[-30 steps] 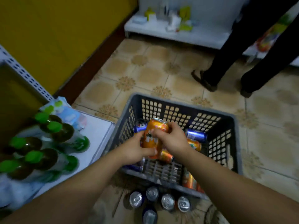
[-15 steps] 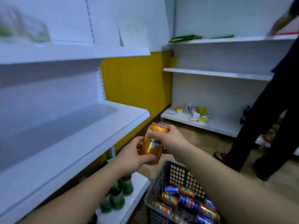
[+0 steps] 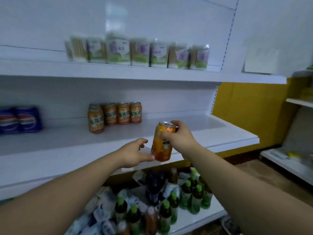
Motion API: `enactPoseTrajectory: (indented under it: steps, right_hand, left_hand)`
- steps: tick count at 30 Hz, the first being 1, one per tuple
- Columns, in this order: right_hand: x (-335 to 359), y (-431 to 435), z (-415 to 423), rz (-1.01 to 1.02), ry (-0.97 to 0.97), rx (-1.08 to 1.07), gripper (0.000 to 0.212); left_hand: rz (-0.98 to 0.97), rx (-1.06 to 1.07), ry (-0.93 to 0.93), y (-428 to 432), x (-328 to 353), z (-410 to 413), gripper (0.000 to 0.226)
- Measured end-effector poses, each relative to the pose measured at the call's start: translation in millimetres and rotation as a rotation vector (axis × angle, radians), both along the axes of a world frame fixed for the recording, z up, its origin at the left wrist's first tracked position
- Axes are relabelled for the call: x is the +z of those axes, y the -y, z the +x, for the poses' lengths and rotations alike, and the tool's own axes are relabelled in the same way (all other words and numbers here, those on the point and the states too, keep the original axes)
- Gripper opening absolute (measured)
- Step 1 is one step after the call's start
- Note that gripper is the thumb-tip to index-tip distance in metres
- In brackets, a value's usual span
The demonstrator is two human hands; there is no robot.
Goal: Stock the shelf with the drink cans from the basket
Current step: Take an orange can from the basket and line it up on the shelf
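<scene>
Your can (image 3: 162, 143) reads "Mir", the rest hidden, orange cans (image 3: 115, 116) up-left of it show 美年达, blue cans (image 3: 20, 120) far left bear a blurred Pepsi globe.

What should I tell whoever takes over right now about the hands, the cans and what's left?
Right hand grips an orange can near its top, roughly upright in front of the middle shelf.
Left hand is open, its thumb touching the can's lower edge.
Done: four orange cans and some blue cans stand on that shelf.
Left: set the held can down, probably beside the orange ones. The basket is out of view, so what remains in it cannot be told.
</scene>
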State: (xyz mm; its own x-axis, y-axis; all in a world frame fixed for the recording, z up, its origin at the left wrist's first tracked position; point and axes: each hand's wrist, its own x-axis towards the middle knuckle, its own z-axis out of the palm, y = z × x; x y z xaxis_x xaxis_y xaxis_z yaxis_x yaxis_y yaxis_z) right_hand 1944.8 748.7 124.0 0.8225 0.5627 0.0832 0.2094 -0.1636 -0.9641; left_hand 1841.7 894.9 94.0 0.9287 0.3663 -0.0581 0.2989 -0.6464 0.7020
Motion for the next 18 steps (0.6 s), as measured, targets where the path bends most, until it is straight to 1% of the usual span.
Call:
enactPoseTrajectory:
  steps: [2, 6, 8, 11, 13, 15, 18]
  right_hand:
    - [-2, -27, -11, -0.020, 0.006, 0.068, 0.067]
    - [-15, -71, -18, -0.049, 0.026, 0.135, 0.066]
    - [-19, -90, -17, -0.048, 0.049, 0.153, 0.064]
    - [-22, -114, -13, -0.064, 0.097, 0.204, 0.066]
    - [-22, -126, -11, -0.123, 0.174, 0.262, 0.069]
    - [-18, -135, -4, -0.204, 0.295, 0.294, 0.073]
    - [-13, -146, 6, -0.275, 0.425, 0.363, 0.066]
  left_hand:
    - [0.113, 0.066, -0.057, -29, -7, -21, 0.082]
    - [0.316, 0.150, -0.177, -78, -31, -51, 0.070]
    - [0.426, 0.205, -0.248, -98, -40, -59, 0.070]
    - [0.533, 0.273, -0.355, -119, -44, -66, 0.075]
    - [0.533, 0.319, -0.405, -128, -44, -69, 0.081]
    - [0.476, 0.355, -0.422, -134, -47, -69, 0.085]
    - [0.456, 0.380, -0.406, -138, -50, -67, 0.085]
